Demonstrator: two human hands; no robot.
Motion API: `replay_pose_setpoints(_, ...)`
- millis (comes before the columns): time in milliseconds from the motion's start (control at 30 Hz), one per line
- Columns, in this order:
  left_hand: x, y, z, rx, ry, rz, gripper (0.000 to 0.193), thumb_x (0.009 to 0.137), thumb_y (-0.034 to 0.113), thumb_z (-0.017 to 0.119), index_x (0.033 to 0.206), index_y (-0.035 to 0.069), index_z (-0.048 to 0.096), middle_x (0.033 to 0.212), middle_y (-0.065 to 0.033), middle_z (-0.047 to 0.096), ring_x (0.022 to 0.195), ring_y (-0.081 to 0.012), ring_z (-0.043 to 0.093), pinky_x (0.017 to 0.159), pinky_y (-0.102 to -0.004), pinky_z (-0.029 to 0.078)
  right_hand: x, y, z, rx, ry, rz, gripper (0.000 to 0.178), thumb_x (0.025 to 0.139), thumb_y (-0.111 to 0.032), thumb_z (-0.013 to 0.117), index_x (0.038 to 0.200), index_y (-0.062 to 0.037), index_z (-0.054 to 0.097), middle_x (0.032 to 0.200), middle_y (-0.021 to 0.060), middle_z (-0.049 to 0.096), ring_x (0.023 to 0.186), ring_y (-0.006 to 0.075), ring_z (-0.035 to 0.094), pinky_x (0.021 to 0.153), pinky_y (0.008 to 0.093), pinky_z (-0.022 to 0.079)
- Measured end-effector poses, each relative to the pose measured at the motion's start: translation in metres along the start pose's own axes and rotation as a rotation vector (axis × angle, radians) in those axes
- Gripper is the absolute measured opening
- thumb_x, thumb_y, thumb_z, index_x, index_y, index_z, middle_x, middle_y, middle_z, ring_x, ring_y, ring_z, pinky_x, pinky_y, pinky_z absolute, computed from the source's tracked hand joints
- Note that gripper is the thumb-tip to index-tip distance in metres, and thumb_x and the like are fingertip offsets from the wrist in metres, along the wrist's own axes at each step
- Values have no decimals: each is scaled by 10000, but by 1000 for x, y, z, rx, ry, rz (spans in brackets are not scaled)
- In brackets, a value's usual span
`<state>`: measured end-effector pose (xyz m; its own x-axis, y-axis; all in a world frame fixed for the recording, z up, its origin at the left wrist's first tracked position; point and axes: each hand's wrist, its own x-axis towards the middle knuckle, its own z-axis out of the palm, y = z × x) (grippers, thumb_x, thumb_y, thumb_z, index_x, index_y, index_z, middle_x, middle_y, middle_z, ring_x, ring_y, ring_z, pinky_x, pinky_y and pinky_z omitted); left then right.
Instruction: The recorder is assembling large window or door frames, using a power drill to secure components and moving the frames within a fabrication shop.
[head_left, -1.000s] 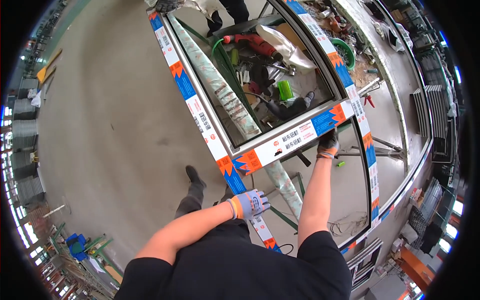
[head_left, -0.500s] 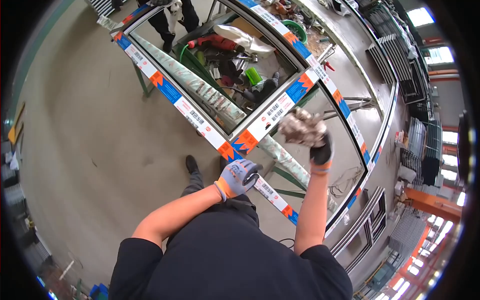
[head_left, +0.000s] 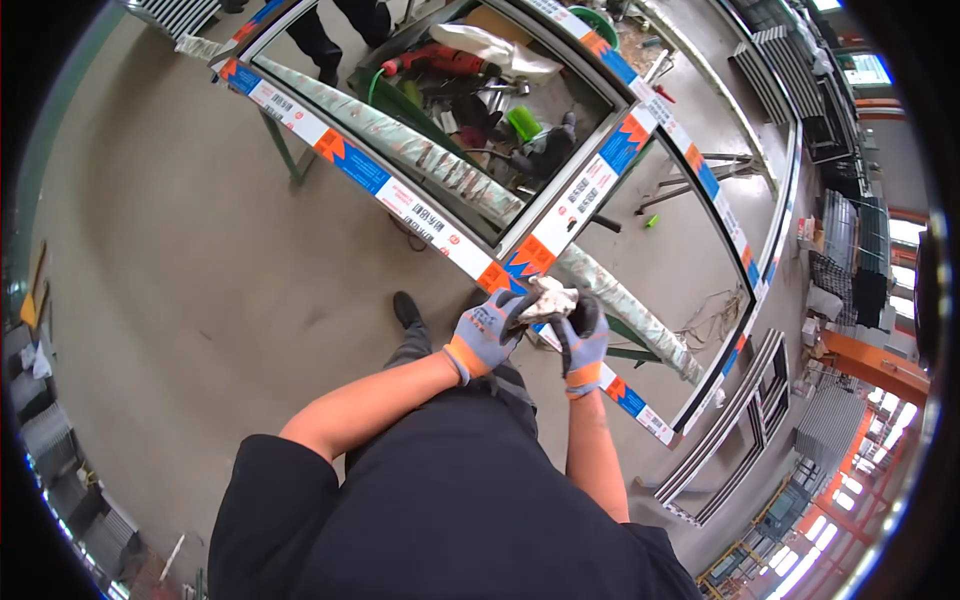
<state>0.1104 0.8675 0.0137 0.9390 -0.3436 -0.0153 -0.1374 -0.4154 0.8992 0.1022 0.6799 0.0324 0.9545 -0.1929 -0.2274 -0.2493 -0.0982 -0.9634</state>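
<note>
A crumpled, stained white rag is bunched between my hands, just above the near edge of a large metal frame covered in blue, white and orange protective tape. My left hand, in a grey glove with dark fingertips, closes on the rag's left side. On the other side, my right hand, gloved alike, grips it with curled fingers. Both hands are close to the corner where a taped crossbar meets the near rail. The fingertips are partly hidden by the rag.
Padded support bars run beneath the frame. Through its far opening show a red power tool, a bright green object and other tools. Another person's legs stand beyond the far left. More metal frames lie at the right.
My right hand has come down and toward me with the rag, from over the frame's right opening to beside my left hand. My left hand now grips the rag too.
</note>
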Motion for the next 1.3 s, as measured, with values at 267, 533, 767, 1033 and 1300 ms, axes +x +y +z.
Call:
replay_pose_setpoints(267,38,-55,-93,533,477,-6,413,729,69,637,1141,76,635,1154,-194,575,1014,-363,549,900,-453,448,-5,66,-53,-528,371,0,291,851,-114,689,1113,-11,618,998,131,645,915,230,648,839,339,513)
replay_pose_setpoints(533,55,-60,-37,747,-132,39,242,794,266,602,937,73,576,952,-137,597,901,-306,592,765,-445,464,-3,87,-54,-950,180,-167,199,882,-151,631,1022,-9,644,1002,155,665,950,338,623,845,406,489)
replay_pose_setpoints(767,64,-34,48,753,-188,241,238,886,310,552,1018,123,617,995,-101,588,945,-290,593,773,-435,466,-3,90,-58,-899,186,-126,186,862,-144,614,1007,-29,638,942,167,648,936,351,602,839,435,477)
replay_pose_setpoints(1033,84,-132,-145,1009,285,-66,310,824,307,672,1031,90,593,988,-108,638,923,-300,616,815,-434,487,-1,86,-57,-940,152,-135,171,875,-114,606,1011,-16,637,964,169,649,935,356,610,845,429,482)
replay_pose_setpoints(1300,101,-81,-86,931,-32,-76,299,868,349,561,989,82,622,1015,-111,649,865,-283,640,768,-418,489,0,92,-55,-1018,146,-150,160,866,-159,603,969,-44,645,937,145,643,907,346,603,815,431,481)
